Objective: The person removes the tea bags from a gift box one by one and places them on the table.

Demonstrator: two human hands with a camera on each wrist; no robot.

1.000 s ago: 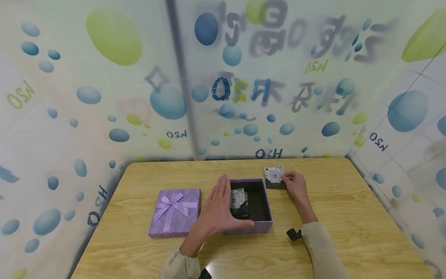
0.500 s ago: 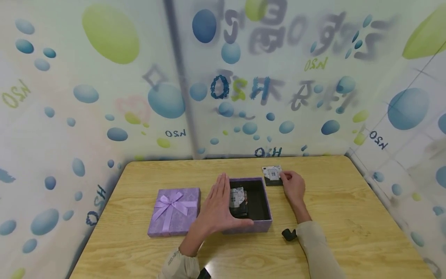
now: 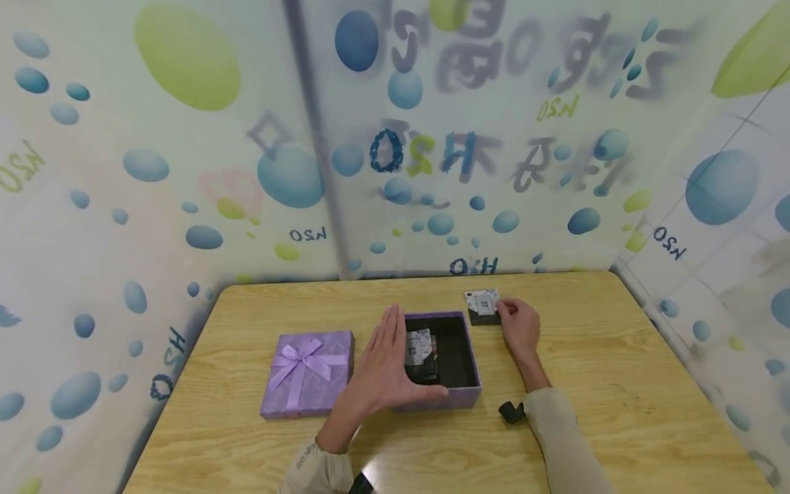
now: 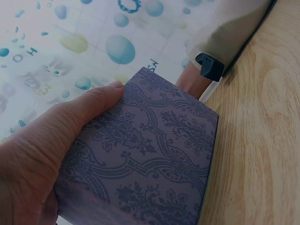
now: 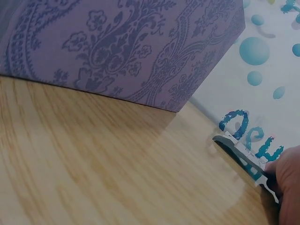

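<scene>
A purple patterned box (image 3: 439, 400) stands without its lid near the table's middle. My left hand (image 3: 382, 367) lies against it, straight fingers along the left wall and thumb stretched over the front edge. In the left wrist view the thumb rests at the rim of the box (image 4: 145, 140), while the other fingers are mostly hidden. Inside, at the left, sit several dark packets with white printed tops (image 3: 418, 350), partly covered by that hand. Beyond the box's back right corner, my right hand (image 3: 521, 329) pinches a flat black-and-white packet (image 3: 483, 307) by its right edge, tilted in the right wrist view.
Left of the box lies its purple lid (image 3: 306, 374) with a ribbon bow. The wooden table (image 3: 617, 384) ends at a back wall (image 3: 426, 199) printed with bubbles and letters. A black wrist device (image 3: 511, 412) sits at the right sleeve.
The head view has tilted and shifted slightly. My right forearm has moved a little to the left, still pinching the packet. The left hand keeps its place on the box.
</scene>
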